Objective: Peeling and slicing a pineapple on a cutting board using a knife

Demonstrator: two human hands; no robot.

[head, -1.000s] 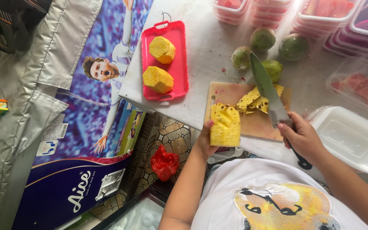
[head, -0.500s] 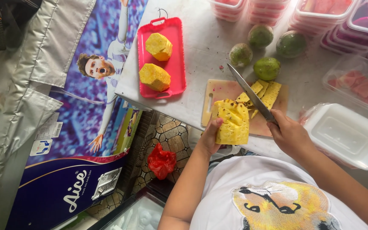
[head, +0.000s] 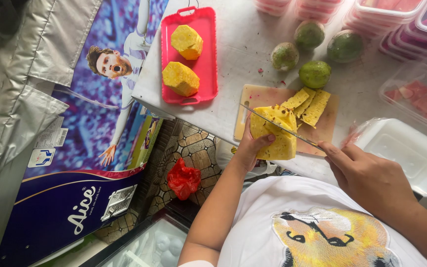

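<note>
Your left hand (head: 249, 148) grips the pineapple (head: 273, 131) on the cutting board (head: 322, 131), at the table's (head: 243, 54) near edge. Your right hand (head: 371, 180) is closed around the knife (head: 280, 126), its blade laid across the top of the fruit. Your left thumb lies just below the blade, so a slip on the wet flesh could bring the edge onto it. The board sits near the edge, and a hard push might shift it. The pineapple is peeled, bright yellow, dotted with brown eyes, and partly cut already; slices (head: 307, 104) lie beside it.
</note>
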